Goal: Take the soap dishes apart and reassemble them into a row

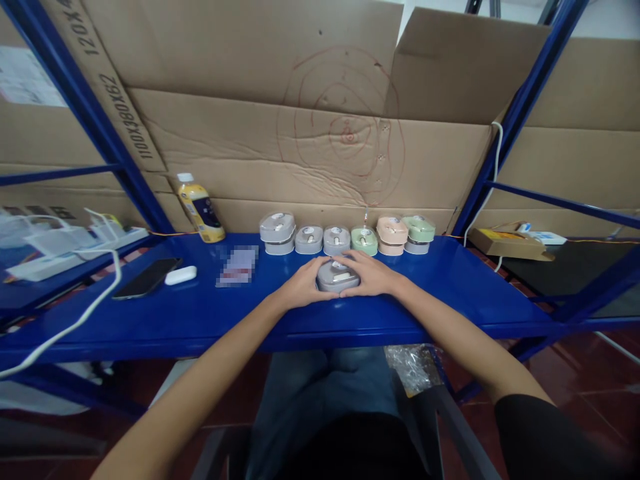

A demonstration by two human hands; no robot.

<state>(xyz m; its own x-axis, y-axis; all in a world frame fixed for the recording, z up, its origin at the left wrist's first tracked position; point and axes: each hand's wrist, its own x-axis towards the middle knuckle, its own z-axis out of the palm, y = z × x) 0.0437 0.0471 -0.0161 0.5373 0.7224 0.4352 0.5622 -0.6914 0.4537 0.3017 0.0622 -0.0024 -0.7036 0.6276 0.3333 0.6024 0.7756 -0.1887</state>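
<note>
Between my two hands sits a grey lidded container (336, 277) with a clear, shiny top and a pale tab, near the front of the blue table. My left hand (304, 285) is wrapped round its left side, and my right hand (371, 275) grips the right side. Just behind it stands a row of similar containers: a grey stack (277, 233), a small grey one (309, 240), another grey one (337, 240), a green one (364, 241), a peach stack (393, 235) and a green-topped stack (419, 233).
On the left are a yellow drink bottle (202, 208), a blurred card-like item (239, 266), a phone (147, 278), a white earphone case (181, 275) and a power strip (75, 255) with a trailing cable. A cardboard wall (240, 147) closes the back, between blue posts (525, 107).
</note>
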